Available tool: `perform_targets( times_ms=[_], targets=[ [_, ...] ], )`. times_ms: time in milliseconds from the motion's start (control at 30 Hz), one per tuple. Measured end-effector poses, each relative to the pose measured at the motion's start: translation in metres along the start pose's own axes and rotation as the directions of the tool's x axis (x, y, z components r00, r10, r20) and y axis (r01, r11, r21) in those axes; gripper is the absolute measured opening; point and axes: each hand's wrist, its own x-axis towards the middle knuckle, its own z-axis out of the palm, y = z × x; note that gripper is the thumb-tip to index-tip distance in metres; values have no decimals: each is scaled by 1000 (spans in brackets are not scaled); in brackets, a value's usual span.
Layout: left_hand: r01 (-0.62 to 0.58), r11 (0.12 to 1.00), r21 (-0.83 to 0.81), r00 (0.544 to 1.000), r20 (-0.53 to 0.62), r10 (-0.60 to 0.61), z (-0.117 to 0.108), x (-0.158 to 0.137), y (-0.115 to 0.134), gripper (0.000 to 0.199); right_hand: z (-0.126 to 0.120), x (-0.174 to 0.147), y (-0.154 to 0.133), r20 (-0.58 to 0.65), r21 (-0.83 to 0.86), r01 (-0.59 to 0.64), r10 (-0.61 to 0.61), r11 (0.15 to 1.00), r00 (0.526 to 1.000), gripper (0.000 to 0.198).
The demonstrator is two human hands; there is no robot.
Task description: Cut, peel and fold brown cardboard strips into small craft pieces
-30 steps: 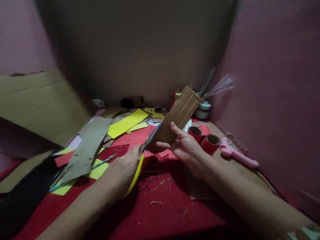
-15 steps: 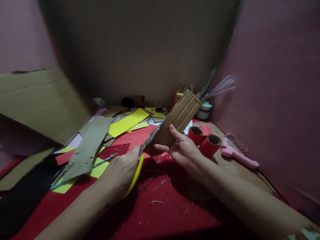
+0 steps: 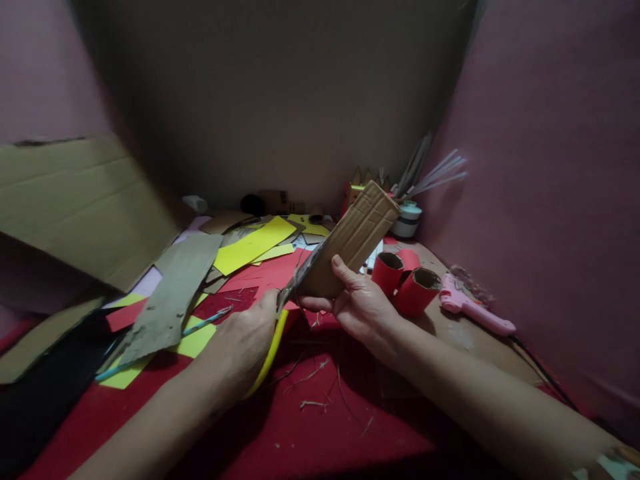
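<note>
My left hand [image 3: 250, 340] is closed around the handles of yellow-handled scissors [image 3: 274, 357], whose blades point up and to the right. Those blades lie along the left edge of a brown cardboard strip [image 3: 364, 223]. Tilted up to the right, the strip is held by its lower end in my right hand [image 3: 360, 303], with the thumb on the near face and the fingers mostly behind it. Thin cardboard shavings [image 3: 315, 404] lie on the red tabletop [image 3: 345, 433] below.
Red-covered cardboard tubes [image 3: 417, 293] and a pink glue gun [image 3: 475, 308] lie on the right. Yellow paper [image 3: 255, 245], a grey-brown cardboard piece [image 3: 170, 293] and a blue pencil-like stick [image 3: 207, 321] are on the left. A large cardboard sheet [image 3: 80, 207] leans at the far left.
Both hands, the scissors and the cardboard strip stay nearly in place. My right hand and the strip sit slightly further left, and the whole view has shifted a little.
</note>
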Motion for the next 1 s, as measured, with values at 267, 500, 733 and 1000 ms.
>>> perform_targets(
  times_ms=[267,500,733,1000],
  targets=[
    [-35,998,51,998,-49,38,2,-1,-2,16,5,-5,0,-2,50,-8,8,999,1000,28],
    [-57,998,-9,998,-43,56,2,-2,-1,28,3,-5,1,-12,28,-11,11,1000,1000,29],
    [-78,997,-22,996,-37,77,-1,-1,1,40,6,-7,3,17,43,-32,32,999,999,21],
    [-65,991,120,997,-40,70,-1,-1,3,27,5,-7,4,10,-6,-48,48,999,999,26]
  ],
)
